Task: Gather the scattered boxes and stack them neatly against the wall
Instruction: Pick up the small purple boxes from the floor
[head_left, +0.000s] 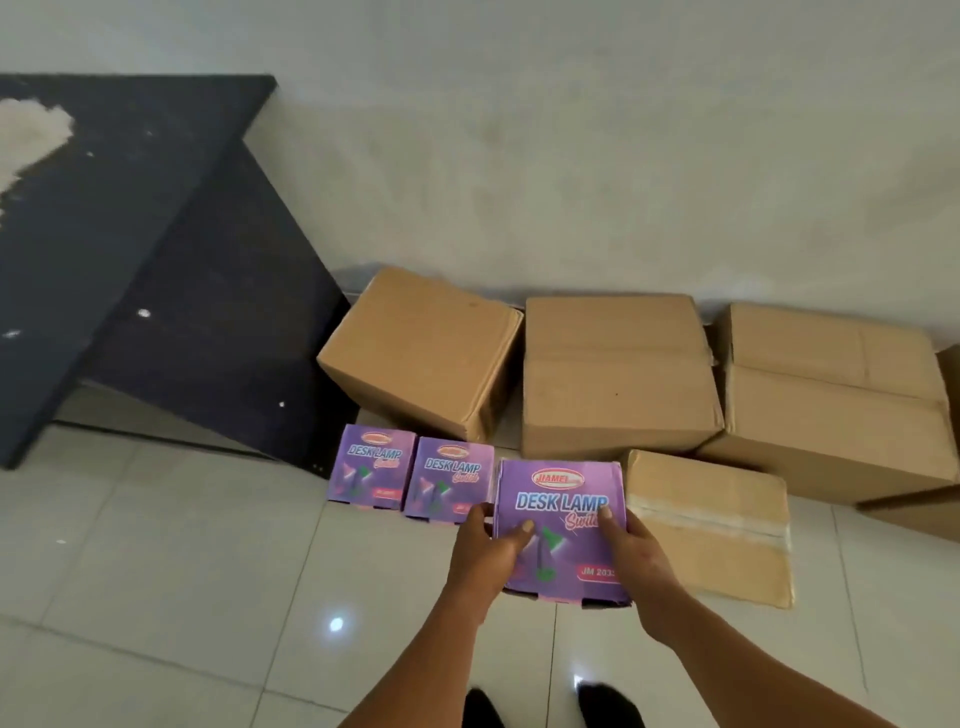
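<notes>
Both hands: left hand (485, 551) and right hand (631, 553) grip purple lamp box (561, 525) by its sides, near floor | done: three brown cartons (618, 374) along wall (571, 182), two purple boxes (410, 473) lined left | left: place held box, taped carton (717, 525) on the right, no stacking yet

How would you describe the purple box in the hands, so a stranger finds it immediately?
Start at the row of brown cartons along the wall. In front stand three purple desk lamp boxes. It is the rightmost one, lifted between left hand and right hand, appearing biggest.
</notes>
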